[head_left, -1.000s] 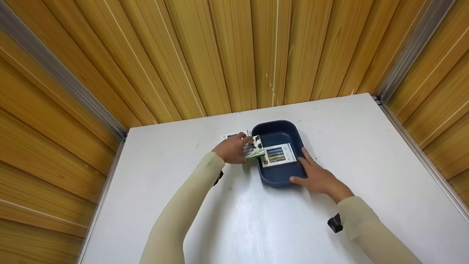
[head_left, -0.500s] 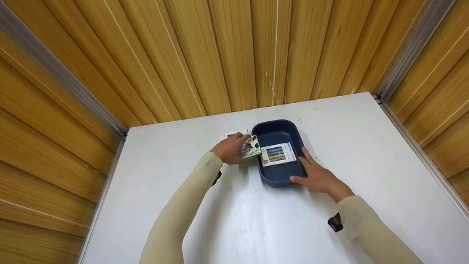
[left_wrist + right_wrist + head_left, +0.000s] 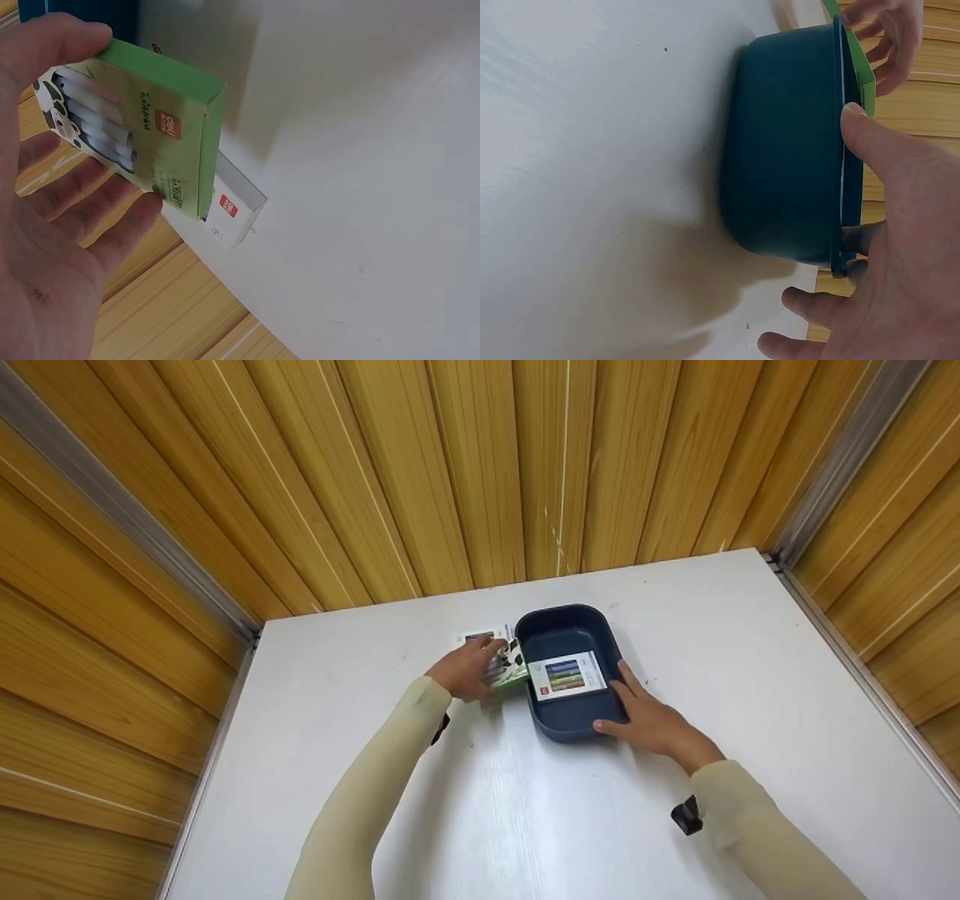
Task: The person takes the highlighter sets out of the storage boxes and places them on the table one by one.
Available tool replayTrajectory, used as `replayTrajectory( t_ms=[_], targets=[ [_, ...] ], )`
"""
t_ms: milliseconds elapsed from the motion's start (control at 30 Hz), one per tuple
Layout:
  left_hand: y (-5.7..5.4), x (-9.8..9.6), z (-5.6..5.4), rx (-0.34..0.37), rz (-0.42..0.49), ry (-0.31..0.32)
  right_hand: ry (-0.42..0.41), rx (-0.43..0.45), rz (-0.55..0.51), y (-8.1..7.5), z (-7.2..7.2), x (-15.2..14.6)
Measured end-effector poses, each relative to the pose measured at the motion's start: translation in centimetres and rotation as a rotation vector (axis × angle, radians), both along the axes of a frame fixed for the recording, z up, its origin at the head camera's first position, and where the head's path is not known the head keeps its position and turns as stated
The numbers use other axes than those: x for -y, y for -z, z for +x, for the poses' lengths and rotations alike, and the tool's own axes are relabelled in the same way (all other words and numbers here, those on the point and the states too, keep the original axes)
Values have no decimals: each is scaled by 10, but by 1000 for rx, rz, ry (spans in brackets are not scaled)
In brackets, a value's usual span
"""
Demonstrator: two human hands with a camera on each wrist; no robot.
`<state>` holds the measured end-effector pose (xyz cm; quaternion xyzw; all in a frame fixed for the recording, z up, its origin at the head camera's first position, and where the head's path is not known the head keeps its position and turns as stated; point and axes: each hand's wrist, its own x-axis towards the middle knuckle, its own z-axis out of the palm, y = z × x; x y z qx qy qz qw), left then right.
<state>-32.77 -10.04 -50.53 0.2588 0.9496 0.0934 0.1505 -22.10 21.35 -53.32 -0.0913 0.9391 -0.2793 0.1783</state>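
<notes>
In the head view my left hand (image 3: 461, 669) is at the left rim of a dark blue bin (image 3: 570, 732). It pinches a green box of sticks (image 3: 161, 161) with a cow print, thumb on one edge and fingertips on the opposite one. Inside the bin a white box (image 3: 589, 671) picturing coloured sticks lies across the width, its left end beside the green box. My right hand (image 3: 654, 722) rests on the bin's right front corner, fingers along the side. The right wrist view has its thumb (image 3: 862, 135) on the rim.
Behind my left hand another white box (image 3: 231, 202) lies on the white table (image 3: 360, 690), partly hidden in the head view. Wood-patterned walls (image 3: 480, 472) stand close behind the table and along both sides.
My left hand has shifted slightly left and toward me with the green box, uncovering more of the white box in the bin. The right hand and the bin have stayed in place.
</notes>
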Motion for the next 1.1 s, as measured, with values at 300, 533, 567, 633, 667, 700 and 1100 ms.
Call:
replayTrajectory(
  t_ms=[300, 533, 567, 633, 667, 700, 1100],
  targets=[
    [7, 9, 0, 6, 20, -23, 4, 3, -1, 1, 0, 0],
    [12, 14, 2, 32, 7, -51, 16, 13, -1, 1, 0, 1],
    [12, 14, 2, 27, 2, -50, 17, 14, -1, 1, 0, 1],
    [14, 15, 2, 15, -4, -45, 16, 15, 0, 2, 0, 1],
    [15, 15, 2, 7, -8, -38, 15, 14, -1, 2, 0, 1],
    [16, 15, 3, -4, -12, -30, 14, 12, -4, 2, 0, 0],
    [25, 11, 6, -23, -52, -4, 21, 20, -16, 3, 1, 1]
  ],
)
